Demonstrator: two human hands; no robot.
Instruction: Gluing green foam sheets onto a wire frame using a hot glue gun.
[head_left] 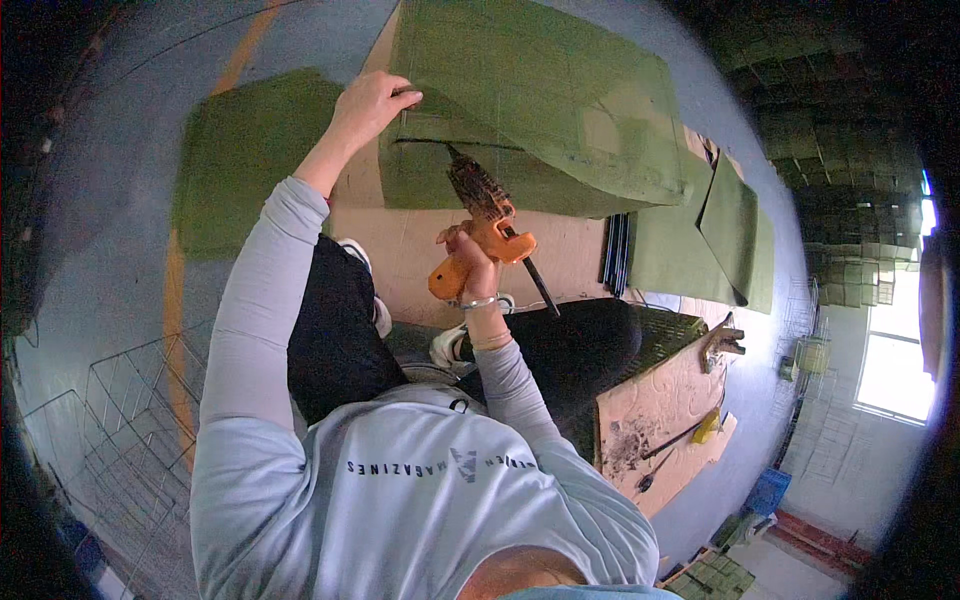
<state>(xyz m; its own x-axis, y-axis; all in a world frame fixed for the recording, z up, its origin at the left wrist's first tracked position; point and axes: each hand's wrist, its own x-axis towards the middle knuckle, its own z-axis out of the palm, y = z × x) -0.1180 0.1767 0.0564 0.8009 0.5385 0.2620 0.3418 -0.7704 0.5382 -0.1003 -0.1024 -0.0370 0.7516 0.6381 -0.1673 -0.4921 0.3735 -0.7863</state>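
We see the left hand (372,104), at eleven o'clock, pinching the mesh (570,105) at twelve, presumably to hold its edge clear. The right hand (474,264) wraps the gun (497,241) near centre, apparently bracing its weight.

Head-worn fisheye view, facing steeply downward: wearer's torso (420,510) near, left hand (372,103) and right hand (474,264) farther out, floor (115,230) beyond.

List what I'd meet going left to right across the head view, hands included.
Wire rack → left hand → orange gun in the right hand → black strips → yellow handle → bright window.
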